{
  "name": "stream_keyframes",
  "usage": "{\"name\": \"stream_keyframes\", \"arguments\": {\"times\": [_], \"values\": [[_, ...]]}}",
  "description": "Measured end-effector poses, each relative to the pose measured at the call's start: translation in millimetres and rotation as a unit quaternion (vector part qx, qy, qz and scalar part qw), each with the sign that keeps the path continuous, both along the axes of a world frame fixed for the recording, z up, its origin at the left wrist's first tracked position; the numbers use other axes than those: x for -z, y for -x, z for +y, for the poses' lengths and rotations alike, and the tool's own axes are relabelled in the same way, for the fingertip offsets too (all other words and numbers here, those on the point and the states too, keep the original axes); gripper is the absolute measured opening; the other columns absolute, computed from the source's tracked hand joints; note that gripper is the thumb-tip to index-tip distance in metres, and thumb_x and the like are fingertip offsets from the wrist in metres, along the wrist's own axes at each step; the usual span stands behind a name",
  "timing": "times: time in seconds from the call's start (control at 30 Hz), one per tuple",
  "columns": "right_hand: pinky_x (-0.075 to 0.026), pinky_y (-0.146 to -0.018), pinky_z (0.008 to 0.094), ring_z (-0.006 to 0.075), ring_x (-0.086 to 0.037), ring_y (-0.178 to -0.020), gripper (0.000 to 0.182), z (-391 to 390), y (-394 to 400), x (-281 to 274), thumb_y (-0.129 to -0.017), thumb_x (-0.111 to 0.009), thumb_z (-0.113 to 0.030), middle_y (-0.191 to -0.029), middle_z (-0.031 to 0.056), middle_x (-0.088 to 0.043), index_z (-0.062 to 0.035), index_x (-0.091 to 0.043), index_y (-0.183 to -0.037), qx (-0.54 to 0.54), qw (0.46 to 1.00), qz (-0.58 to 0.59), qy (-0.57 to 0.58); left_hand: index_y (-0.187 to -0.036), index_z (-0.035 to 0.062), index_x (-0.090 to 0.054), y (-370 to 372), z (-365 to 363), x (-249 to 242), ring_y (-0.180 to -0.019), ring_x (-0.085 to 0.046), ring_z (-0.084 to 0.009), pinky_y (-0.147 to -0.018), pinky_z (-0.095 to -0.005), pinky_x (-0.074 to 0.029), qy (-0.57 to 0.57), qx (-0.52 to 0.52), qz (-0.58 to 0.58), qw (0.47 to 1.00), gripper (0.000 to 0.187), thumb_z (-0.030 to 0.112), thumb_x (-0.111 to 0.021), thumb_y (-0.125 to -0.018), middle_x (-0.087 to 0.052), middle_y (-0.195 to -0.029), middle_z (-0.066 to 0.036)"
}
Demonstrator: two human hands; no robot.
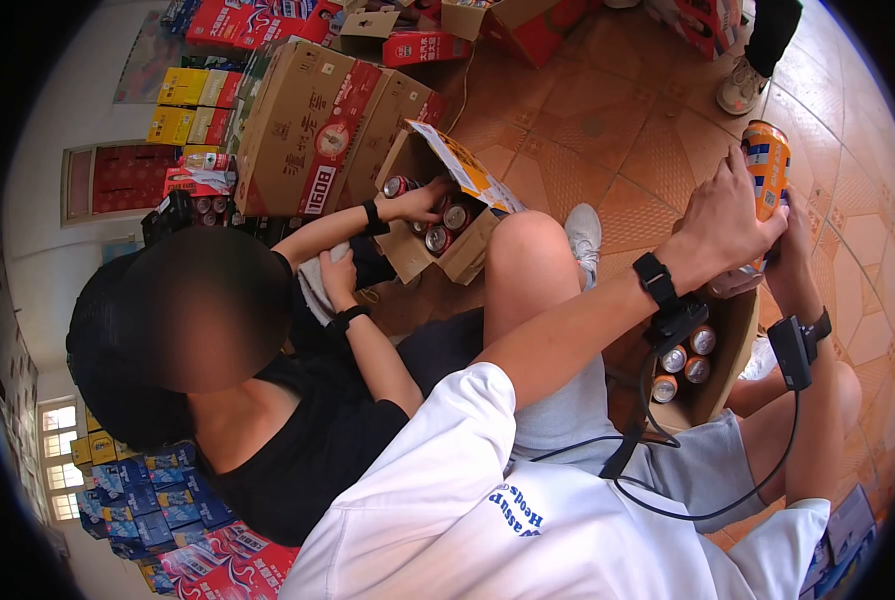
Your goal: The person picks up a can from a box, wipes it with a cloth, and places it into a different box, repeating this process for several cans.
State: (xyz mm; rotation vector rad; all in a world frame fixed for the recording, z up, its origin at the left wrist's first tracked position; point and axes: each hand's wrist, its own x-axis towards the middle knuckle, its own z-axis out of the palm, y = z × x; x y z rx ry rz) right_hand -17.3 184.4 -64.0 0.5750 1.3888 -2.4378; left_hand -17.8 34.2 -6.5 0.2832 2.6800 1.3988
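Note:
An orange drink can (768,168) with a blue and white band is held up at the right, its top end pointing upward. My left hand (720,215) is closed around the can's near side, fingers along it and thumb lower down. My right hand (794,245) is closed at the can's lower part, mostly hidden behind the can and the left hand. Below both hands, between my legs, is an open cardboard box (736,355) with several orange cans (698,370) standing in it.
To the left sits a co-worker in black (298,440), one hand (418,204) in an open carton (404,250) of cans. Behind it stands a large brown carton (313,130). Cables (623,455) hang from my wrist devices. Another person's shoe (743,85) is on the tiles.

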Motion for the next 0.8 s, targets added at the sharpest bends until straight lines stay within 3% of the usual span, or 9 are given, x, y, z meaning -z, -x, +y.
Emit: {"name": "stream_keyframes", "arguments": {"times": [0.8], "values": [[-0.056,-0.087,0.0323,0.0173,-0.07,-0.096,0.035,5.1,-0.1,8.9,-0.11,-0.044,-0.037,-0.109,0.0075,-0.071,-0.0085,-0.058,-0.125,-0.008,1.0,0.01,0.017,-0.138,-0.0178,-0.033,-0.3,0.3,-0.9,-0.106,-0.067,-0.0483,-0.093,-0.0501,-0.056,0.007,0.002,-0.006,1.0,0.089,0.043,-0.072,-0.085,-0.06,-0.119,-0.037]]}}
